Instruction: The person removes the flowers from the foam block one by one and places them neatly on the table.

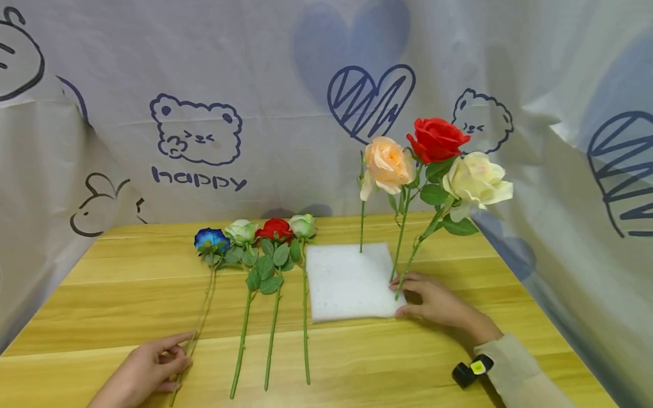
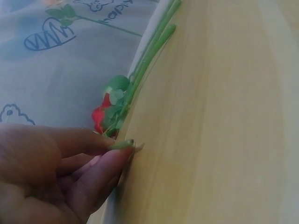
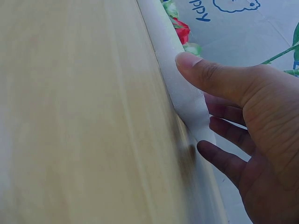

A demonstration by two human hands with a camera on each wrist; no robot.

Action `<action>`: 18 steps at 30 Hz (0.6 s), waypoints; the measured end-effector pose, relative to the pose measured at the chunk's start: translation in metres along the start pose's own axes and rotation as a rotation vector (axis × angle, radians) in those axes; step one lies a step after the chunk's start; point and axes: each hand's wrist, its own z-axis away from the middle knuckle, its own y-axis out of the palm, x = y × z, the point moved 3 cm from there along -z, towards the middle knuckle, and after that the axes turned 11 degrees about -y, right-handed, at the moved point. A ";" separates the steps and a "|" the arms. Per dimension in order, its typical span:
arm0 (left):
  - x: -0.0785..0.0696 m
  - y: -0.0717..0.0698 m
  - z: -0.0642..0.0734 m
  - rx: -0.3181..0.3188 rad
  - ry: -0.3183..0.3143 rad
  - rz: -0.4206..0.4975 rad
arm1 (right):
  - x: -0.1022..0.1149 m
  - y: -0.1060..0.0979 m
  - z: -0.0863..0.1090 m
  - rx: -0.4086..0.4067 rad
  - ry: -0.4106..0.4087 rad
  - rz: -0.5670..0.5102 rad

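Blue rose (image 1: pixel 211 240): one, left of tabletop (image 1: pixel 127 300), stem (image 2: pixel 122 145) pinched in left hand (image 1: pixel 148 365). Foam (image 1: pixel 347 286): one, three roses (image 1: pixel 437 140) standing in it; right hand (image 1: pixel 440 303) loosely spread at right edge.

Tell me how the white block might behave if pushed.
The white block looks like foam, so probably light and easily slid. Three tall, top-heavy roses stand in its right half, so it might tip that way.
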 end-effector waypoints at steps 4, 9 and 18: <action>-0.001 0.003 -0.001 -0.008 -0.003 -0.016 | 0.000 0.000 0.000 -0.007 -0.005 0.004; -0.003 0.005 -0.003 -0.039 0.060 -0.084 | -0.001 0.000 0.000 -0.009 -0.009 0.005; -0.001 0.007 -0.002 -0.004 0.130 -0.096 | 0.000 0.001 0.000 0.015 0.013 -0.001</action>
